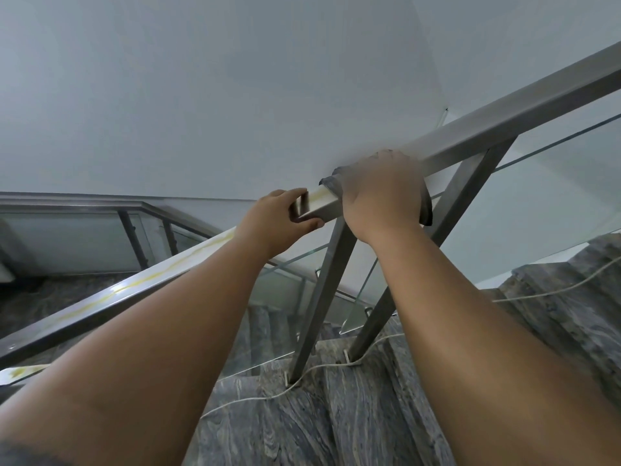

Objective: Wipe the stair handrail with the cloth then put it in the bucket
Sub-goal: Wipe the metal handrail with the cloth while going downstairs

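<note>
A square steel handrail [504, 109] climbs from the centre to the upper right. My right hand [379, 193] presses a dark grey cloth [426, 210] around the rail near its lower end; only the cloth's edges show beside my fingers. My left hand [272, 220] grips the rail's open end cap between thumb and fingers. A lower rail section [134, 284] with yellowish streaks runs down to the left, behind my left forearm. No bucket is in view.
Two slanted steel posts [322, 297] hold glass panels [537, 203] under the rail. Grey marble steps [336, 415] lie below, crossed by a thin white cord [551, 290]. A landing with another railing [134, 230] sits at left, against a white wall.
</note>
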